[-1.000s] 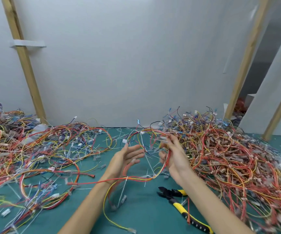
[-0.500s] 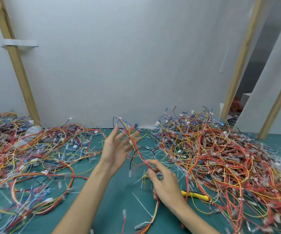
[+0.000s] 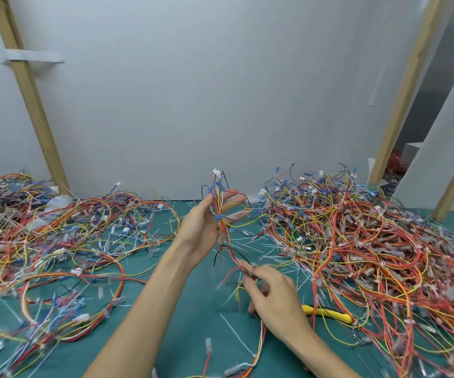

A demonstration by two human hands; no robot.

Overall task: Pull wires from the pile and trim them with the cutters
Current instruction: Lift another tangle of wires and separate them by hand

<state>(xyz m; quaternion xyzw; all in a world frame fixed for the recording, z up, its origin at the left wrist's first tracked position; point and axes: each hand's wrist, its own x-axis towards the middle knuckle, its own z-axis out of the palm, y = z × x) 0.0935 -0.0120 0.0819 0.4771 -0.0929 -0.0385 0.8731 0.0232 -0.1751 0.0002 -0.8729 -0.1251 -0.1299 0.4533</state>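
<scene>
A thin bundle of red, yellow and blue wires (image 3: 224, 236), tied with a blue band and ending in a white connector, stands almost upright between my hands. My left hand (image 3: 206, 227) is raised with straight, spread fingers, and the bundle runs across its palm and fingers. Lower down, my right hand (image 3: 270, 294) pinches the same bundle between thumb and forefinger just above the mat. The bundle's tail trails past my right wrist toward the front edge. The cutters (image 3: 326, 313) lie on the mat right of my right hand; only a yellow handle shows.
A big tangled wire pile (image 3: 370, 241) fills the right side, and another wire pile (image 3: 43, 241) spreads over the left. Both lie on a green mat (image 3: 193, 323) strewn with white cable-tie offcuts. A white wall and wooden posts (image 3: 32, 105) stand behind.
My right hand came down from the right pile to mat level and now pinches the bundle's lower part. My left hand rose, and the bundle stretched upright between the hands.
</scene>
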